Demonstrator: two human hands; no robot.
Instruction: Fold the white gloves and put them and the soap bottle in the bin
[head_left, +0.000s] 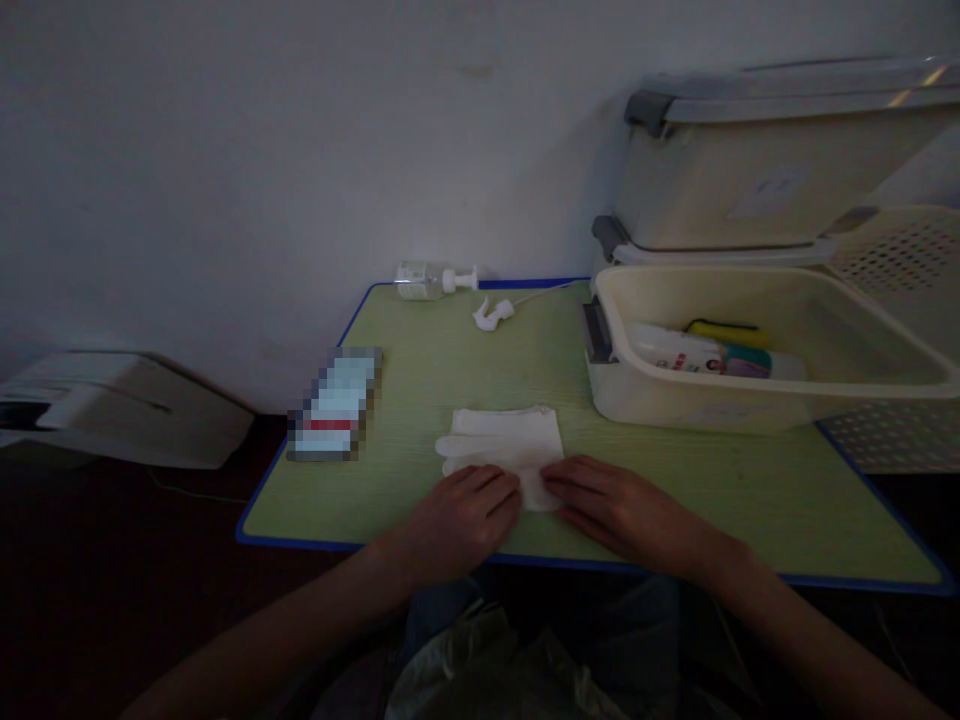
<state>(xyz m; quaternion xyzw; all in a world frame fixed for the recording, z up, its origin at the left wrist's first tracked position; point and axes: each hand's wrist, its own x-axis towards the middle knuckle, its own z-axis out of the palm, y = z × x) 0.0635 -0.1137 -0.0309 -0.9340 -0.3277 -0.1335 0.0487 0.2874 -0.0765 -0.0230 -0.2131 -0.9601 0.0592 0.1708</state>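
Glove (pixel 517 448), white, lies on the green tabletop (pixel 427 360), close to the near edge. Left hand (pixel 471 512) and right hand (pixel 611 505) both touch it; whether either grips cannot be determined.

This looks like a room in a home, though no single thing settles it. A small green bench (pixel 420 370) with blue edging stands by a plain pale wall (pixel 300 150); household plastic bins (pixel 712 180), an open tub (pixel 675 405), a perforated basket (pixel 907 255) and a pump bottle (pixel 421 281) suggest domestic storage.
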